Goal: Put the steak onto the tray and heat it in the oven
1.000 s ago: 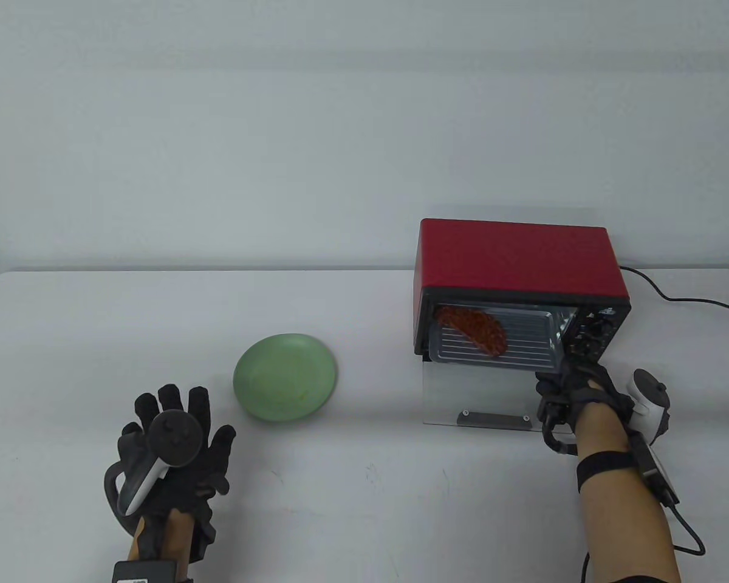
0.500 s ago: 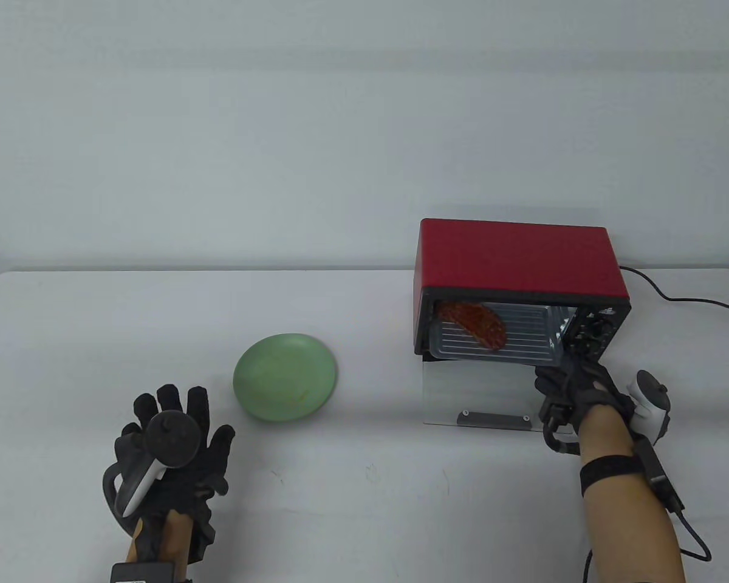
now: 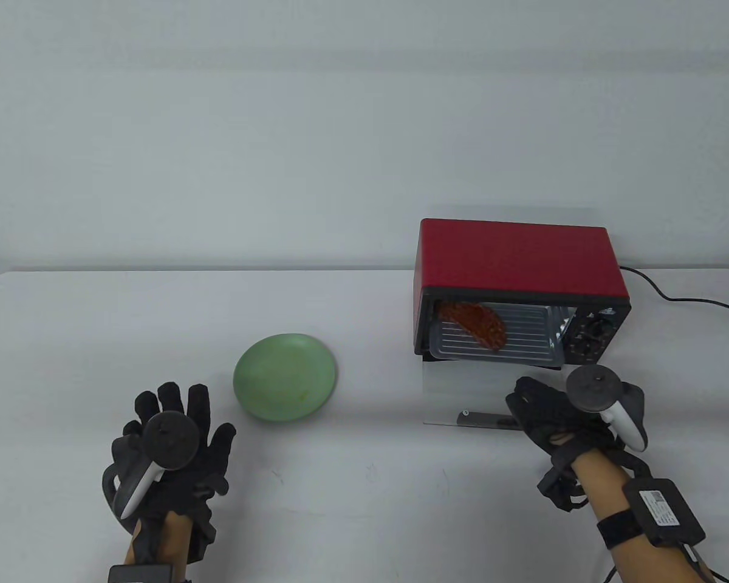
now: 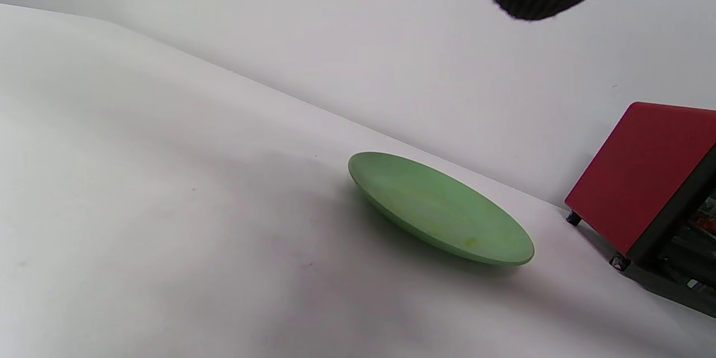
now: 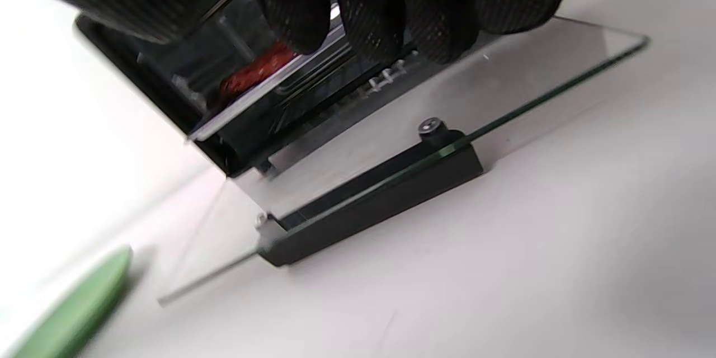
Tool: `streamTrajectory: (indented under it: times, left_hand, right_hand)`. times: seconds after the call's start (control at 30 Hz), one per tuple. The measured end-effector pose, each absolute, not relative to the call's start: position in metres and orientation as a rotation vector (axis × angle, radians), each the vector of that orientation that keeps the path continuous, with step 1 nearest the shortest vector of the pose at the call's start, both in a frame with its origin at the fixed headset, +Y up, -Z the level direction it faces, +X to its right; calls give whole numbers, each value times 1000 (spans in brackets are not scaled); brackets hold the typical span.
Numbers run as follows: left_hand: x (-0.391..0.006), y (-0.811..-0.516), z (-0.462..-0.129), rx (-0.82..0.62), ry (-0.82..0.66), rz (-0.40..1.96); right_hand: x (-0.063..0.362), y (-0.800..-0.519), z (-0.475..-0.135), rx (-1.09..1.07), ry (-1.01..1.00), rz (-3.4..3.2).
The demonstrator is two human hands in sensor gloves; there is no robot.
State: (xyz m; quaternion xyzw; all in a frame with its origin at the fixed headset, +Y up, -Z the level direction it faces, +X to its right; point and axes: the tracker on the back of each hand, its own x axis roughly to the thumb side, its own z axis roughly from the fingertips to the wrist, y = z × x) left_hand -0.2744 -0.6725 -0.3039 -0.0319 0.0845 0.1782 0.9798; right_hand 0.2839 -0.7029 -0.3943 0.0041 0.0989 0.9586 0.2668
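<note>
The reddish-brown steak [image 3: 474,322] lies on the metal tray [image 3: 510,352], which sits inside the red oven [image 3: 522,261]. In the right wrist view the steak [image 5: 257,70] shows behind the tray's front edge [image 5: 263,98]. The oven's glass door [image 3: 462,385] lies folded down flat, with its black handle [image 3: 483,419] at the front. My right hand [image 3: 537,410] hovers palm down over the door's front right part, holding nothing, fingers [image 5: 369,5] hanging loosely. My left hand [image 3: 182,413] rests on the table at the left, fingers spread and empty.
An empty green plate [image 3: 285,376] sits between my left hand and the oven, also visible as the plate [image 4: 442,210] in the left wrist view. The oven's black cable [image 3: 680,294] runs off to the right. Control knobs [image 3: 592,337] are on the oven's right front.
My right hand pushed the tray slightly deeper, then let go of its right front corner, drew back toward me and turned palm down over the door. The left hand stayed put.
</note>
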Motion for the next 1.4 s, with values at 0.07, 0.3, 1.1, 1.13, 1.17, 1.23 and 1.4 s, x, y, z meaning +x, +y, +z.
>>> streamTrajectory:
  times: [0.07, 0.3, 1.1, 1.13, 1.17, 1.23, 1.4]
  left_hand:
    - [-275, -672, -303, -61, 170, 360]
    - [-276, -673, -303, -60, 170, 362]
    - [-277, -674, -303, -75, 181, 358]
    - [-277, -674, -303, -76, 180, 358]
    - [-277, -674, -303, -76, 181, 358]
    - [-278, -674, -303, -74, 184, 358]
    - [-277, -674, -303, -76, 186, 355]
  right_hand:
    - [266, -701, -398, 57, 235, 2696]
    - [228, -702, -426, 51, 202, 2988]
    - [221, -722, -491, -176, 146, 2996]
    - [221, -722, -493, -187, 155, 2991]
    - [220, -723, -495, -201, 161, 2983]
    - [217, -723, -499, -218, 176, 2971]
    - [215, -724, -510, -258, 195, 2965]
